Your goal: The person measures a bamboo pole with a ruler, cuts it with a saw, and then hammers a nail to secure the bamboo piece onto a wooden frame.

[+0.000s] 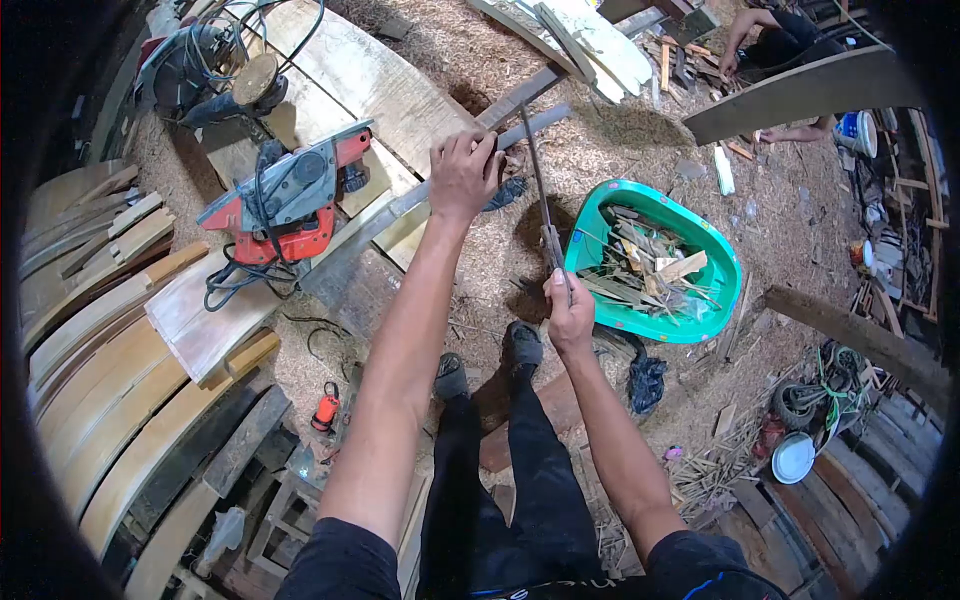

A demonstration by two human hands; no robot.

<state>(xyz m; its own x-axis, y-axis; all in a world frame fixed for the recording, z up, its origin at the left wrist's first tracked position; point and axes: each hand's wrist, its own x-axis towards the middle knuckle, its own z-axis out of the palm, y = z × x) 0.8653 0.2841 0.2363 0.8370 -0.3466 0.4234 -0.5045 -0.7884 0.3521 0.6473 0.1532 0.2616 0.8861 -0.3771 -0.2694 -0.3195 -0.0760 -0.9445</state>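
My left hand (465,175) is wrapped over a long, narrow grey strip (400,207), which runs diagonally across the bench boards and out past their edge. In my right hand (572,312) is the handle of a tool with a long, thin blade (537,165), seen nearly edge-on. Its blade points away from me, and its far end overlaps the strip in this view, just right of my left hand. A red and grey corded power tool (290,190) rests on the boards to the left.
Wood scraps fill a green tub (735,265) on the shaving-covered floor. Curved planks (110,400) are stacked at left. An orange tool (326,408) lies by my feet. Large boards (800,95) stick in from the right. Another person's arm (745,40) shows at upper right.
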